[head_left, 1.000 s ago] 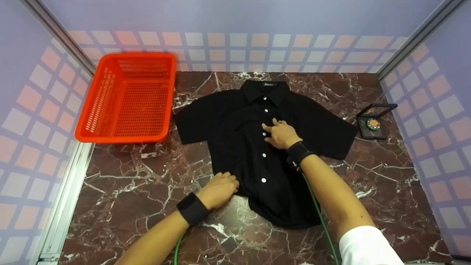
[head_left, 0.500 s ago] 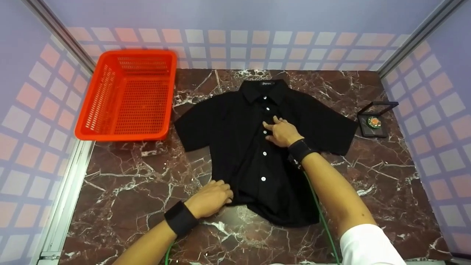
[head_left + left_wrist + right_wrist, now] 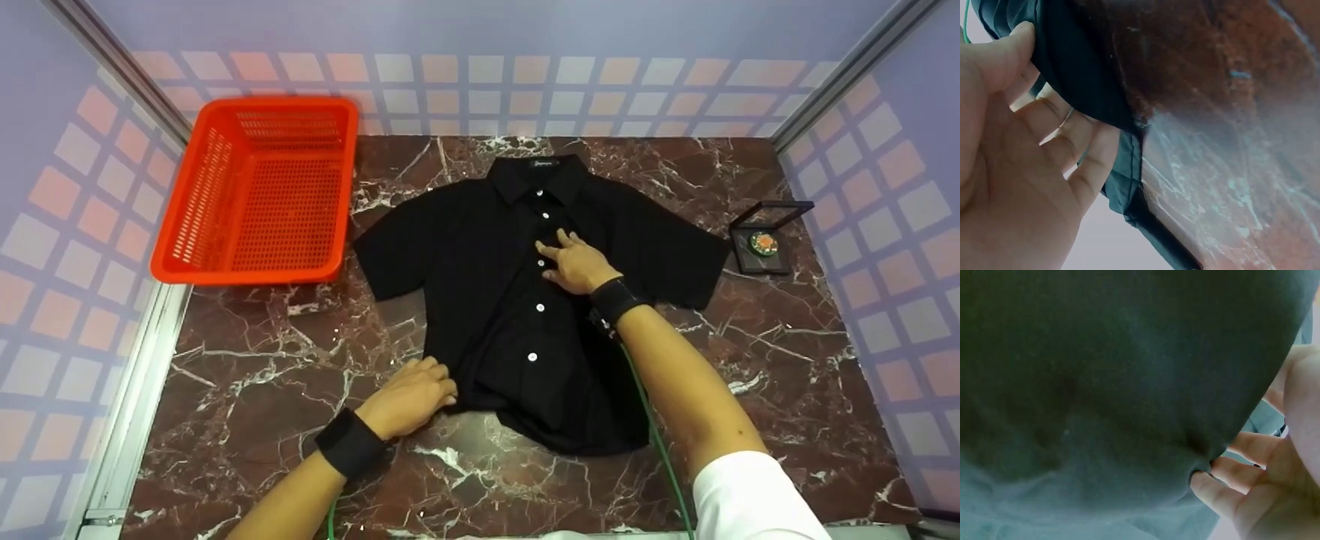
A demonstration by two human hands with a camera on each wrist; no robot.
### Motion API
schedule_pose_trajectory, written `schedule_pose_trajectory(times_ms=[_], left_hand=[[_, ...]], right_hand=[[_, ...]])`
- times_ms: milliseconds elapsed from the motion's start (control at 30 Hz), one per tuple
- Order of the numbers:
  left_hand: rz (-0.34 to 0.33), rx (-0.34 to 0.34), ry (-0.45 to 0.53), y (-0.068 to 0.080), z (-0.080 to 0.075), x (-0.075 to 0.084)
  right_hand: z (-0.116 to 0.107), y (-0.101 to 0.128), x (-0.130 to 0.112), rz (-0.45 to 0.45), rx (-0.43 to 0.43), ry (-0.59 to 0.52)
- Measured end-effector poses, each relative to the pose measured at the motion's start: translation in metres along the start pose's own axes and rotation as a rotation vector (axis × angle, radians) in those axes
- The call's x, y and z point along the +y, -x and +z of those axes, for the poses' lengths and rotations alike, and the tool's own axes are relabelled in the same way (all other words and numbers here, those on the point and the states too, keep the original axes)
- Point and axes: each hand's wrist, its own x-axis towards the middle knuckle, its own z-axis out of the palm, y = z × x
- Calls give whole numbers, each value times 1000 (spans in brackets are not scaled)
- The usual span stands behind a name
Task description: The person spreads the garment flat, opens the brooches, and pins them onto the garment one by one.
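Marble table (image 3: 262, 360), dark red with white veins, enclosed by walls patterned in pale squares.

Item one: black short-sleeved shirt (image 3: 487, 255), buttoned, lying flat front-up at the middle of the table, collar toward the far wall, white buttons in a line down its placket.

Item two: my left hand (image 3: 409, 397), at the shirt's near-left hem corner. Grip narrow: thumb over and fingers under, pinching the hem fabric, as the left wrist view shows (image 3: 1022, 157).

Item three: my right hand (image 3: 574, 262), resting on the shirt's chest just right of the button line. Fingers curled into the cloth, gathering a small fold; the right wrist view (image 3: 1252, 484) shows fingertips tucked against dark fabric.

Item four: orange plastic basket (image 3: 259, 195), left of the shirt, near its left sleeve but apart from it.

Item five: small black display case (image 3: 761, 244), lid raised, right of the shirt's right sleeve, a round object inside.
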Motion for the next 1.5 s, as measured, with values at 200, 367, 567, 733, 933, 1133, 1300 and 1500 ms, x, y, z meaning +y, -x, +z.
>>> schedule_pose_trajectory(times_ms=[200, 367, 567, 733, 933, 1133, 1300, 1500], left_hand=[[92, 127, 61, -6, 4, 12], [247, 161, -5, -17, 10, 29], [211, 183, -110, -30, 24, 37], [135, 181, -109, -35, 33, 34], [115, 218, -143, -37, 36, 34], [145, 207, -92, -29, 26, 37], [163, 166, -51, -15, 17, 42], [171, 131, 18, 3, 5, 42]], right_hand=[[1, -1, 0, 12, -25, -10], [1, -1, 0, 17, -20, -11], [1, 0, 1, 17, -22, -24], [1, -1, 1, -11, -20, 1], [0, 0, 2, 0, -29, -6], [1, 2, 4, 4, -26, -21], [2, 1, 4, -6, -23, -25], [1, 0, 5, -2, -21, -30]])
